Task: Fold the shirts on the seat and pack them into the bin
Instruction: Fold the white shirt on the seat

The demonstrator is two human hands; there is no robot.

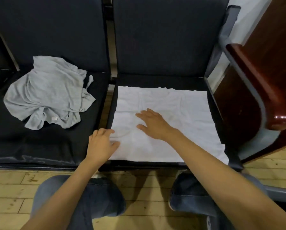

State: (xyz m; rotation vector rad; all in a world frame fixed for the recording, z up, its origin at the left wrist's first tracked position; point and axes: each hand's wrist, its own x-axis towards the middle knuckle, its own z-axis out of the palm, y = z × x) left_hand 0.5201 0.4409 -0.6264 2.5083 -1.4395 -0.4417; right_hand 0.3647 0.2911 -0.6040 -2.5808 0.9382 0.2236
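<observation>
A white shirt point(180, 113) lies spread flat as a rough square on the right black seat point(212, 103). My right hand point(153, 124) lies flat on its middle with straight fingers pointing left. My left hand point(101, 143) touches the shirt's near left edge, fingers loosely bent over the cloth. On the left black seat point(14, 143), a grey shirt point(50, 93) sits crumpled in a heap. No bin is in view.
Dark padded backrests point(163, 39) rise behind both seats, with a gap between the seats. A dark red wooden armrest or counter edge point(261, 90) stands close on the right. My knees in jeans point(95, 201) are over the pale wooden floor point(9, 193) below.
</observation>
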